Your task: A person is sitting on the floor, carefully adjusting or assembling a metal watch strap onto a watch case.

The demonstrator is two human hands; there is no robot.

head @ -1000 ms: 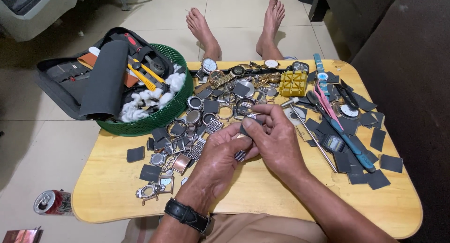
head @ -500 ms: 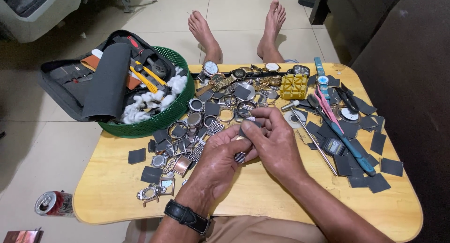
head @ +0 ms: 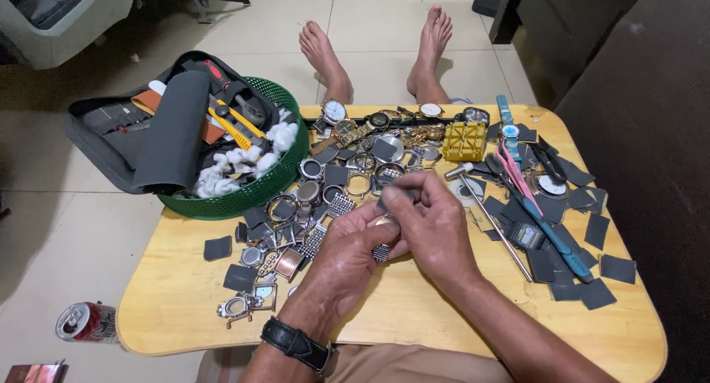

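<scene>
Left hand (head: 347, 242) and right hand (head: 433, 224) meet above the desk (head: 414, 309), fingers pinching a small watch part with a mesh strap (head: 381, 251). Loose watch cases (head: 310, 194) lie just beside the green basket (head: 259, 191).

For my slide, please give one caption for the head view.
Two hands, left hand and right hand, grip a metal watch band over a wooden table of watch parts.

A makeshift watch-repair spot on a home floor is suggested: a low wooden desk (head: 185, 294) is set on pale floor tiles (head: 66, 228), strewn with watch cases (head: 307, 192), wristwatches (head: 334, 111) and a small hammer (head: 481, 202). A green basket (head: 244, 198) of tools is placed alongside, and bare feet (head: 433, 39) are stretched out beyond.
</scene>
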